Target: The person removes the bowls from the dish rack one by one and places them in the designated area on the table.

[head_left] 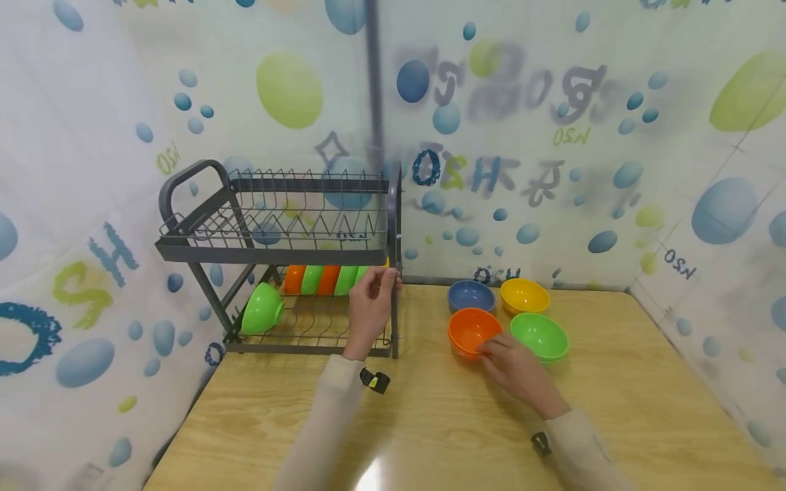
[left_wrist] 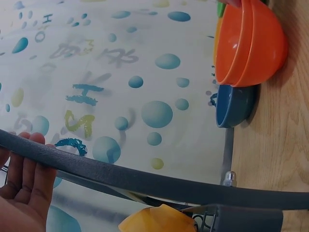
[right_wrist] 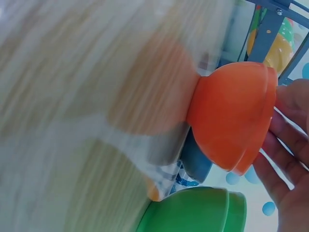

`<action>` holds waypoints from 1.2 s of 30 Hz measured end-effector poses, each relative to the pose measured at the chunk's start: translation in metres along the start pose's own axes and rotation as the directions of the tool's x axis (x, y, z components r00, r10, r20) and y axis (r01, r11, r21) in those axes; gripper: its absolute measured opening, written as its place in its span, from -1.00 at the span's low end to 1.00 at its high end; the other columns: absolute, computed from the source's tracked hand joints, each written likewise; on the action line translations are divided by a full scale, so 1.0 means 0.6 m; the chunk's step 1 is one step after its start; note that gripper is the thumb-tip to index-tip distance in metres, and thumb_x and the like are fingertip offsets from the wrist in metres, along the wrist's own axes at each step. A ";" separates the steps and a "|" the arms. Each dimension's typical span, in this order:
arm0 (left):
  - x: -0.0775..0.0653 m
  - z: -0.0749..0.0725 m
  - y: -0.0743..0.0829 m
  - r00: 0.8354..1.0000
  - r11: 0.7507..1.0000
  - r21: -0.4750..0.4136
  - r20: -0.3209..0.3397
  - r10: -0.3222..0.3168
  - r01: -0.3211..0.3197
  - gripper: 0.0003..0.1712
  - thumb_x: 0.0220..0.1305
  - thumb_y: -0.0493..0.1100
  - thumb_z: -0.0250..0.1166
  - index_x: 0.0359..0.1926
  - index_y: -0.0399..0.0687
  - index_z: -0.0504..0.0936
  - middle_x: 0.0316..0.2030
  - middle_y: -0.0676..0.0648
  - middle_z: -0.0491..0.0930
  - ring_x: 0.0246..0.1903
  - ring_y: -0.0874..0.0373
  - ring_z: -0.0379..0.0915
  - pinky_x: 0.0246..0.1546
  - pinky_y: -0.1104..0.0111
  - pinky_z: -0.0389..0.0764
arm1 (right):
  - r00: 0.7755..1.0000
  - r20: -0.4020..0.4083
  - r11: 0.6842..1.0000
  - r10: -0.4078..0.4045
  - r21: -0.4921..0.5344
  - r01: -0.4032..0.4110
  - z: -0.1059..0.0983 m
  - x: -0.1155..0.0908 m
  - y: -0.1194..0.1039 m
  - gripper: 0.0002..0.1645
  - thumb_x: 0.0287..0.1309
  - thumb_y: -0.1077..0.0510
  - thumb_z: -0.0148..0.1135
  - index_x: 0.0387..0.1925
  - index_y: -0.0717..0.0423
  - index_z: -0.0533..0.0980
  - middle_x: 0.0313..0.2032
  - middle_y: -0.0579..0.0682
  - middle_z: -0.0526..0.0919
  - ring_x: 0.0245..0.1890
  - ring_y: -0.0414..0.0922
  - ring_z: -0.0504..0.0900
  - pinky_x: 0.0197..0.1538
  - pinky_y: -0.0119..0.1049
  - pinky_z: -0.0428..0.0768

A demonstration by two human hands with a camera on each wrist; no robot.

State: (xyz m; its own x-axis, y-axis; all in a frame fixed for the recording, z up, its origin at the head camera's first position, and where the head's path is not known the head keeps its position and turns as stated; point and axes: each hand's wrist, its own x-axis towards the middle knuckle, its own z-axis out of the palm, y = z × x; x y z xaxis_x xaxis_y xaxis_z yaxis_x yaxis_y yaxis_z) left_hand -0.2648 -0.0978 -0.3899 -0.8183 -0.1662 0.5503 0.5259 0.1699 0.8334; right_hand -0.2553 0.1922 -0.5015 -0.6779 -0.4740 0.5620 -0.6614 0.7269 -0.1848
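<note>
My right hand (head_left: 516, 372) pinches the near rim of the orange bowls (head_left: 474, 331), two nested together on the tabletop; their double rim shows in the left wrist view. A green bowl (head_left: 540, 336) stands just right of them, with a blue bowl (head_left: 471, 295) and a yellow bowl (head_left: 525, 296) behind. My left hand (head_left: 370, 303) holds the right front post of the dark two-tier dish rack (head_left: 273, 256). In the left wrist view its fingers (left_wrist: 31, 186) lie behind the dark bar. Part of the thumb is out of that view.
On the rack's lower tier stands a row of tilted bowls, orange (head_left: 328, 280) and green, with a larger green bowl (head_left: 262, 309) at the left end. The upper tier's wire slots show bare. A patterned curtain (head_left: 522, 143) closes the back and sides of the wooden table (head_left: 442, 423).
</note>
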 end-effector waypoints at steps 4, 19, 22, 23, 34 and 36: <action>-0.003 0.000 0.001 1.000 1.000 -0.013 0.006 -0.007 0.007 -0.69 0.55 -0.15 0.17 -0.09 -0.37 0.65 -0.24 -0.36 0.71 -0.24 -0.29 0.65 -0.20 0.40 0.68 | 0.999 0.022 0.998 0.042 0.041 -0.042 -0.003 0.002 -0.006 -0.71 0.11 0.18 0.53 -0.09 0.04 0.71 -0.10 -0.06 0.75 -0.06 -0.11 0.69 0.04 -0.14 0.74; -0.005 -0.001 0.007 1.000 1.000 -0.024 0.025 0.002 -0.001 -0.72 0.54 -0.17 0.19 -0.11 -0.38 0.65 -0.24 -0.41 0.70 -0.33 0.14 0.66 -0.20 0.31 0.70 | 0.982 0.067 0.862 0.175 0.472 -0.186 -0.004 0.063 -0.059 -0.35 0.30 0.04 0.41 0.37 0.04 0.46 0.25 0.07 0.62 0.18 0.07 0.61 0.20 0.08 0.66; -0.006 0.001 0.004 1.000 0.999 -0.033 0.024 0.000 0.001 -0.73 0.54 -0.18 0.18 -0.12 -0.35 0.66 -0.24 -0.41 0.70 -0.34 0.27 0.64 -0.22 0.38 0.69 | 0.979 0.065 0.827 0.193 0.526 -0.198 -0.001 0.078 -0.070 -0.33 0.31 0.08 0.40 0.40 0.02 0.43 0.26 0.06 0.61 0.17 0.07 0.63 0.22 0.06 0.64; -0.006 0.001 0.002 1.000 0.999 -0.038 0.024 0.001 0.000 -0.73 0.54 -0.18 0.18 -0.12 -0.36 0.65 -0.24 -0.42 0.70 -0.35 0.32 0.63 -0.23 0.39 0.69 | 0.976 0.075 0.809 0.207 0.547 -0.213 -0.001 0.084 -0.073 -0.33 0.31 0.08 0.39 0.40 0.00 0.42 0.28 0.05 0.60 0.18 0.06 0.63 0.24 0.05 0.63; 0.020 -0.010 -0.059 0.997 0.997 -0.056 0.060 0.050 -0.047 -0.73 0.52 -0.10 0.22 -0.11 -0.24 0.69 -0.25 -0.28 0.74 -0.31 0.14 0.70 -0.23 0.44 0.72 | 0.953 0.167 0.604 0.252 0.743 -0.290 -0.001 0.159 -0.118 -0.37 0.44 -0.02 0.25 0.46 -0.23 0.33 0.42 -0.01 0.47 0.35 0.10 0.52 0.42 0.10 0.47; 0.023 -0.019 -0.061 0.995 0.998 -0.011 0.073 0.063 -0.063 -0.72 0.51 -0.05 0.24 -0.11 -0.19 0.71 -0.25 -0.23 0.75 -0.27 0.08 0.70 -0.24 0.47 0.69 | 0.948 0.187 0.578 0.259 0.756 -0.307 -0.003 0.172 -0.126 -0.38 0.44 -0.06 0.24 0.45 -0.24 0.34 0.43 -0.01 0.45 0.36 0.10 0.50 0.43 0.10 0.46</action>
State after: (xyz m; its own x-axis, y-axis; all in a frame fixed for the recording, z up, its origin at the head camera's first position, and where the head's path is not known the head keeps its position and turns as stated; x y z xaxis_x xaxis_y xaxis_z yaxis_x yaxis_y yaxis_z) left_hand -0.2928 -0.1171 -0.4120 -0.7980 -0.0834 0.5968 0.5789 0.1689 0.7977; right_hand -0.2750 0.0892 -0.4282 -0.8735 -0.3540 0.3343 -0.4172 0.1902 -0.8887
